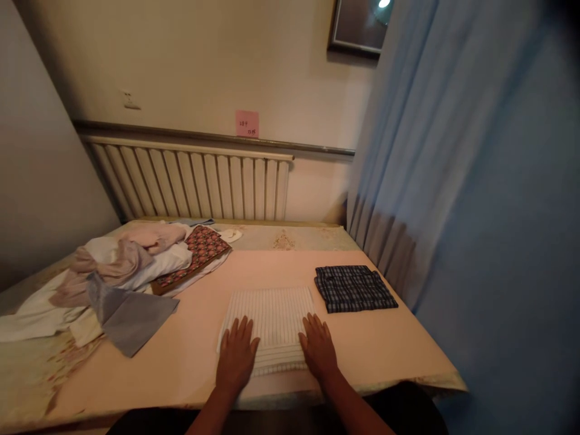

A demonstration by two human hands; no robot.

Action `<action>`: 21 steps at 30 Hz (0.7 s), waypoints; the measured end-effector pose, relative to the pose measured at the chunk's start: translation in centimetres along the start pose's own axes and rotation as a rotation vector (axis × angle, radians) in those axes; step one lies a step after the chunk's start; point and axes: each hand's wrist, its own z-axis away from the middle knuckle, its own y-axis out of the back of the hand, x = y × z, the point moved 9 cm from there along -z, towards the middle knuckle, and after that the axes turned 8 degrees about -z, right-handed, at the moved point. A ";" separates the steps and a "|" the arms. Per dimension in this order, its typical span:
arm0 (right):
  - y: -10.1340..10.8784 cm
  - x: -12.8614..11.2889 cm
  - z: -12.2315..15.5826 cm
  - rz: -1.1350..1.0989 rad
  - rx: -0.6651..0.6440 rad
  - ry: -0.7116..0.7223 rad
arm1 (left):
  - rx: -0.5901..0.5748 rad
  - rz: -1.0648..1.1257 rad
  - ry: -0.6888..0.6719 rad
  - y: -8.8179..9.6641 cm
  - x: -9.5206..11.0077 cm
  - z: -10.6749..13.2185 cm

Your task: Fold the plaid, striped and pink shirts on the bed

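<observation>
A folded white cloth with thin dark stripes (272, 314) lies flat near the front edge of the pink-covered table (203, 338). My left hand (236, 355) rests palm down on its near left corner, fingers apart. My right hand (318, 348) lies flat on its near right corner, fingers spread too. Neither hand grips anything. Just right of the striped cloth sits a folded dark plaid garment (354, 288).
A loose pile of clothes (118, 266) covers the table's left side, with a grey piece (131, 317) in front and a red patterned cloth (199, 251) beside it. A radiator (190, 181) lines the back wall. A blue curtain (453, 181) hangs at the right.
</observation>
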 end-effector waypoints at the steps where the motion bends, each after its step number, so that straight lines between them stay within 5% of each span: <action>1: 0.1 0.0 0.0 -0.006 0.017 -0.007 | -0.011 -0.002 0.023 -0.1 -0.4 0.1; 9: 0.4 0.1 0.1 -0.039 0.098 -0.005 | -0.055 -0.066 0.241 -0.4 -3.5 0.7; 21: 0.7 0.2 0.2 -0.058 0.132 -0.008 | -0.043 -0.052 0.240 0.4 -3.6 0.7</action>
